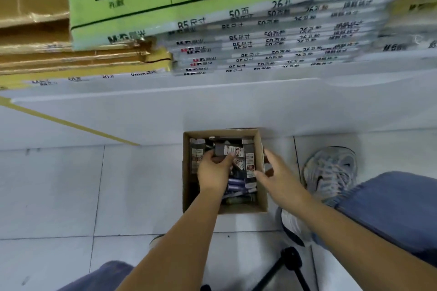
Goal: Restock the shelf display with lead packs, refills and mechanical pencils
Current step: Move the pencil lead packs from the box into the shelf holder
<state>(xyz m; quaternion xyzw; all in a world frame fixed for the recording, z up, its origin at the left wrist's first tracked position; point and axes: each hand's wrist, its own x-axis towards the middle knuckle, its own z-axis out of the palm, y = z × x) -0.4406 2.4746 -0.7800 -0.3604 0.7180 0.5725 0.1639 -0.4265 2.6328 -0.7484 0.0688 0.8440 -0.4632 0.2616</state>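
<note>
Now | left hand [214,173] fingers pinch dark white-labelled pack [225,150] | right hand [277,172] fingers spread

Open cardboard box [262,198] on floor [118,184], filled with jumbled dark lead packs [250,163] bearing white-and-red labels, some upright along the walls. Topmost pack [224,149] crosswise above the heap, gripped by left hand [214,172]. Beneath, purple barrels [236,181] near the middle.
</note>
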